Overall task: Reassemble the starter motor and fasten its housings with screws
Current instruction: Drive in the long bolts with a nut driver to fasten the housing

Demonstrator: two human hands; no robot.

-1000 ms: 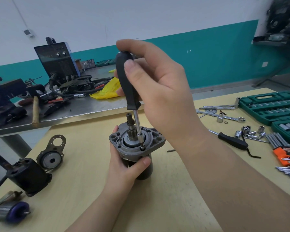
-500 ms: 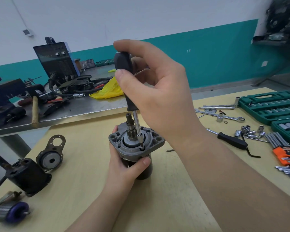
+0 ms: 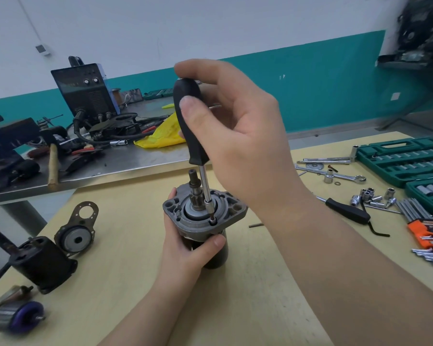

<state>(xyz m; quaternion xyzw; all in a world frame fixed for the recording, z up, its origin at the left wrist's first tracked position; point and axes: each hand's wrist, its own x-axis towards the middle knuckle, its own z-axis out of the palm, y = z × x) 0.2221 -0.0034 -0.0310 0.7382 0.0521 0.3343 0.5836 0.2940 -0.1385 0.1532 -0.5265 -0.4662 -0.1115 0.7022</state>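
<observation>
Starter motor (image 3: 205, 221) upright in left hand (image 3: 185, 250), right hand (image 3: 238, 136) gripping screwdriver (image 3: 191, 126), seemingly near-vertical.

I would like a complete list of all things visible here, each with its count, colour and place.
starter motor: one, grey housing on black body, upright at table centre
screwdriver: one, black handle, tip in a housing hole
black housing: one, table left
round plate part: one, dark, beside the black housing
armature: one, purple end, bottom left
socket set case: green, table right
hex keys: a set, orange holder, right edge
loose sockets: several, silver, table right
welding machine: one, black, rear bench
yellow bag: one, rear bench
left hand: grips the motor
right hand: holds the screwdriver handle
</observation>
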